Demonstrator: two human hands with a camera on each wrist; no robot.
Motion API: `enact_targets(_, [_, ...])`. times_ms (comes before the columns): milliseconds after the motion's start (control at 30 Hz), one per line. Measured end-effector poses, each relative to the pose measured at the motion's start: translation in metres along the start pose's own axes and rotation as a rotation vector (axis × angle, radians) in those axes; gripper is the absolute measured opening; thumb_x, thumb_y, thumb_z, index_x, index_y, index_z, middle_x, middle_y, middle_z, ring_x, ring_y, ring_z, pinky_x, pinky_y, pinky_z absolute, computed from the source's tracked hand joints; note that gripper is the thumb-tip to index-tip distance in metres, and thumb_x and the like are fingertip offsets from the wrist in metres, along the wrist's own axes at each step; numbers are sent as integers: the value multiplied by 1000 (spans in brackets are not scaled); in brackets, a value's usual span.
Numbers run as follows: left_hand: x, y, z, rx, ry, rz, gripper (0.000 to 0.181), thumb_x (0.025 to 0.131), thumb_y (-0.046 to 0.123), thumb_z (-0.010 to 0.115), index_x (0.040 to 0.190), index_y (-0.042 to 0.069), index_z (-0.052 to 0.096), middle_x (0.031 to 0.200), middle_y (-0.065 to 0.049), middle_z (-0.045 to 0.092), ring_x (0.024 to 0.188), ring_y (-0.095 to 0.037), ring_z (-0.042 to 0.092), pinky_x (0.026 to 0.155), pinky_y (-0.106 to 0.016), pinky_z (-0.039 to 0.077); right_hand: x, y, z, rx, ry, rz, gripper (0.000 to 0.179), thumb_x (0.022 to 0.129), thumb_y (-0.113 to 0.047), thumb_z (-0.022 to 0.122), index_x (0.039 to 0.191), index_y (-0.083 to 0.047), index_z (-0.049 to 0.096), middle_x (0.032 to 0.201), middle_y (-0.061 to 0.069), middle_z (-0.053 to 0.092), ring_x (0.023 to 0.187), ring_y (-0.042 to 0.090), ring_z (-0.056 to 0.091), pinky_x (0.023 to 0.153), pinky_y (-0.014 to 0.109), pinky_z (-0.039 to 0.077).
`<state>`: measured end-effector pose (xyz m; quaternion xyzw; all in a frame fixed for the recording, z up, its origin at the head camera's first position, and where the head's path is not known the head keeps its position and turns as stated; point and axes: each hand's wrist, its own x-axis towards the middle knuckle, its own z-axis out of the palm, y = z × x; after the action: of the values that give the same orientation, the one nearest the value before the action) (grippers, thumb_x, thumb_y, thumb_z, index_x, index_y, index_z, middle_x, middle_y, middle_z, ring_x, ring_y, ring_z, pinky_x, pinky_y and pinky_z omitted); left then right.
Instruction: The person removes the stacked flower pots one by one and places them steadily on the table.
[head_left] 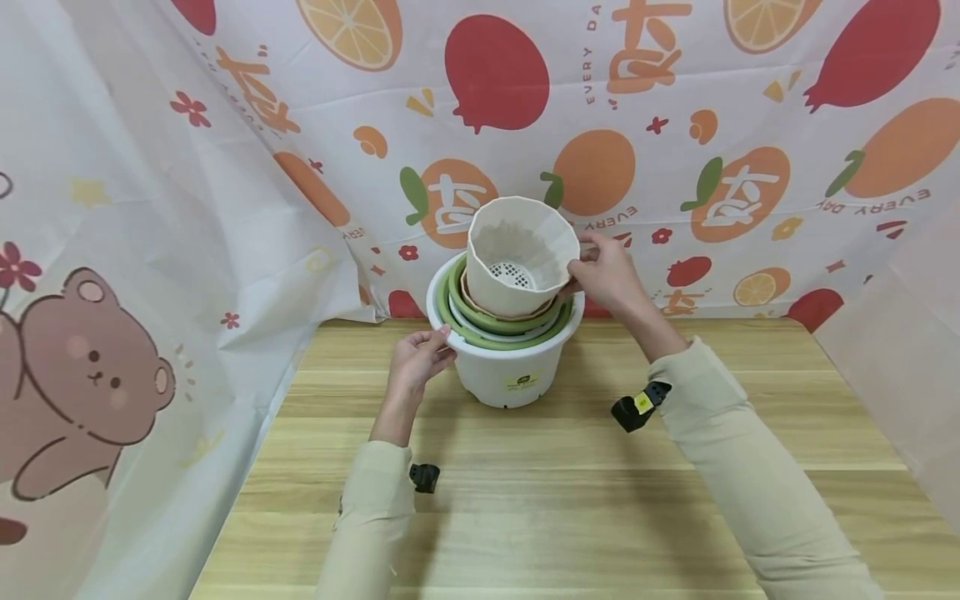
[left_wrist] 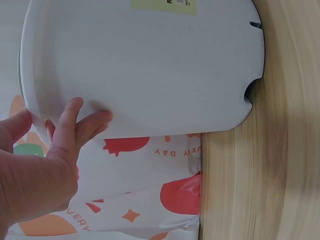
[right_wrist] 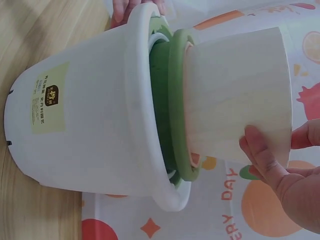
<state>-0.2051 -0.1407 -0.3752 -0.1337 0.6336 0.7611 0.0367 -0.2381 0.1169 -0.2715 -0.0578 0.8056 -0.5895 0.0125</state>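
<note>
Cream pot (head_left: 498,296) is positioned at the top of a nested stack, its mouth facing up and its perforated base visible inside; its lower end sits within a peach-rimmed pot, and whether it bears on that pot cannot be determined. Right hand (head_left: 609,271) grasps the cream pot at the rim, thumb at the edge and fingers against the outer wall. Left hand (head_left: 420,358) grips the rim of the large white pot (head_left: 506,367), thumb at the rim and fingers below it. Green rims (right_wrist: 176,100) are visible between the two. A yellow label (right_wrist: 50,98) is fixed to the large white pot, which stands upright on the wood-grain table (head_left: 525,500), near the fruit-print cloth (head_left: 497,73).
</note>
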Motion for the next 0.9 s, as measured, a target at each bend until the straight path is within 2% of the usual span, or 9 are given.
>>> enact_targets(200, [1,0,0,-7,-6,3,32,92,15,56,108,-11,47,90,-11,57,75,-11,62,82,-28,52,-3,-3,-7,24,12,0,46,88,0,45,134,-1,36,110,25,58,72,31,66,75,44,54])
enact_targets(500, [1,-2,-1,-11,-2,4,26,92,14,56,103,-9,48,88,-10,57,73,-10,62,79,-27,53,-8,-4,-16,34,19,-6,45,89,0,47,133,0,38,111,24,57,73,28,66,66,32,57])
enact_targets(700, [2,-2,-1,-13,-1,8,23,92,14,56,98,-7,49,83,-7,59,71,-10,62,79,-27,53,-13,-6,-25,37,42,-38,44,89,-1,48,132,-2,41,109,24,57,70,23,66,66,31,57])
enact_targets(900, [2,-2,-1,-20,4,6,22,91,14,57,96,-5,49,80,-5,60,70,-10,62,78,-27,54,-17,-7,-33,84,63,-51,44,87,1,47,131,0,41,111,25,56,68,20,65,66,32,57])
